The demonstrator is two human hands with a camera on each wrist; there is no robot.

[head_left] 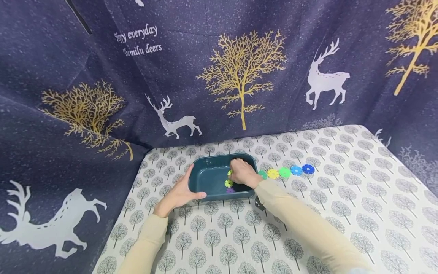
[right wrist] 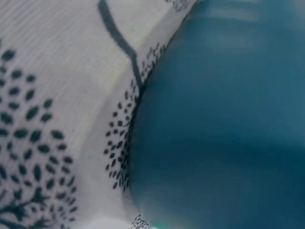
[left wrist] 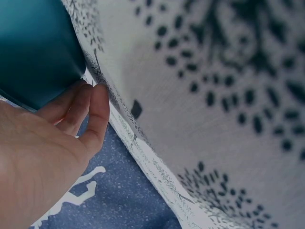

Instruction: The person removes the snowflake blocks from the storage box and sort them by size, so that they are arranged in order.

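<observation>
A dark teal plastic basin [head_left: 208, 179] stands on the cloth. My left hand [head_left: 178, 195] holds its left end, thumb along the front rim and fingers at the side; the left wrist view shows bent fingers [left wrist: 99, 112] against the outer wall. Inside the right end is my right hand [head_left: 243, 173], knuckles up, its fingertips hidden. Beside it lie yellow-green notched discs [head_left: 228, 183] and a purple disc [head_left: 230, 190]. Only the basin wall [right wrist: 224, 119] and cloth fill the right wrist view.
Right of the basin runs a row of notched discs: dark green [head_left: 262, 174], yellow [head_left: 273, 174], bright green [head_left: 284, 172], light blue [head_left: 296, 170] and dark blue [head_left: 308, 169]. A small black object [head_left: 259, 204] is partly behind the right sleeve. A navy curtain [head_left: 178, 83] hangs behind the table.
</observation>
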